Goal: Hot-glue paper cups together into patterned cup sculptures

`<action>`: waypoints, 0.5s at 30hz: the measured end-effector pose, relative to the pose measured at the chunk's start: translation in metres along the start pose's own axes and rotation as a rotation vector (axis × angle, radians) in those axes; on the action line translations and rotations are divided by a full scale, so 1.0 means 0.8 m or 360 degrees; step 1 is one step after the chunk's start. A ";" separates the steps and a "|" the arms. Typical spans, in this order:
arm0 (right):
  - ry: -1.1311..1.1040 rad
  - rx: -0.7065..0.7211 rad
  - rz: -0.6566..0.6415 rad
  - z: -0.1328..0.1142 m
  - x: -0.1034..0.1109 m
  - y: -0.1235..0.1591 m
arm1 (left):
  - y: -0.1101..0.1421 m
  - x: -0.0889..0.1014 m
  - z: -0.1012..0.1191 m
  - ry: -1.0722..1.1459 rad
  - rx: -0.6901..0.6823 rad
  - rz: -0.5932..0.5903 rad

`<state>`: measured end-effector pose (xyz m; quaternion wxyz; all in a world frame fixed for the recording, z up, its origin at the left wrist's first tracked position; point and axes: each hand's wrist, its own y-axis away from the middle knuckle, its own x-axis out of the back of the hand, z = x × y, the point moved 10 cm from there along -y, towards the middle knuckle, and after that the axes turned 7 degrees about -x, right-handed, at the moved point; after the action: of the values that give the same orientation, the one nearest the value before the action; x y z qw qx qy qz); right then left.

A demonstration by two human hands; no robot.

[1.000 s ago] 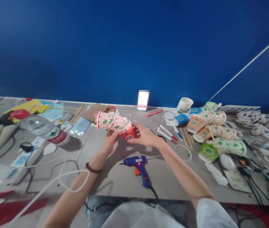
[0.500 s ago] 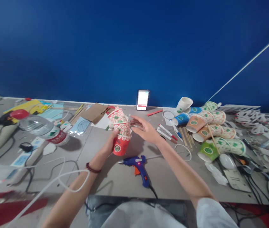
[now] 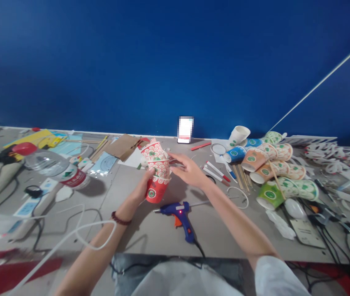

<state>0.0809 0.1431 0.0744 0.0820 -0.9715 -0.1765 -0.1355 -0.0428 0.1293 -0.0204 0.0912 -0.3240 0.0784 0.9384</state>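
Observation:
My left hand point(image 3: 143, 186) is closed round a stack of red-and-white patterned paper cups point(image 3: 158, 168), its thumb across the front. The lowest cup point(image 3: 156, 191) is solid red with a round green emblem, and the stack leans slightly. Just right of the upper cups is my right hand point(image 3: 190, 169), fingers extended and apart. Its fingertips are close to the cup rims; whether they touch I cannot tell. On the table below lies a blue hot glue gun point(image 3: 179, 213) with an orange trigger and a lit red light, its nozzle pointing left.
At right lie several stacks of coloured paper cups point(image 3: 270, 196), wooden sticks point(image 3: 242, 179) and markers point(image 3: 214, 172). A phone point(image 3: 185, 130) leans against the blue wall. On the left are a clear bottle point(image 3: 56, 165), a power strip point(image 3: 34, 209), cardboard point(image 3: 121, 146) and a white cable point(image 3: 79, 228).
The cup stack has turned from lying sideways to nearly upright, red cup downward. My right hand has let go of the red cup and moved up beside the upper cups.

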 end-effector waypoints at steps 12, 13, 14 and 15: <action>-0.0044 -0.0006 0.0002 0.005 0.001 -0.001 | 0.002 0.003 -0.002 -0.0085 0.0037 0.0091; -0.0047 -0.0005 0.0002 0.005 0.001 -0.001 | 0.002 0.002 -0.002 -0.0086 0.0042 0.0081; -0.0045 -0.0008 0.0001 0.004 0.001 -0.001 | 0.002 0.001 -0.003 -0.0083 0.0045 0.0071; -0.0038 -0.0013 0.0000 0.004 0.001 -0.001 | 0.002 0.000 -0.002 -0.0079 0.0044 0.0061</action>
<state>0.0818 0.1446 0.0712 0.0760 -0.9733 -0.1770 -0.1248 -0.0419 0.1276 -0.0218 0.0797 -0.2976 0.0951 0.9466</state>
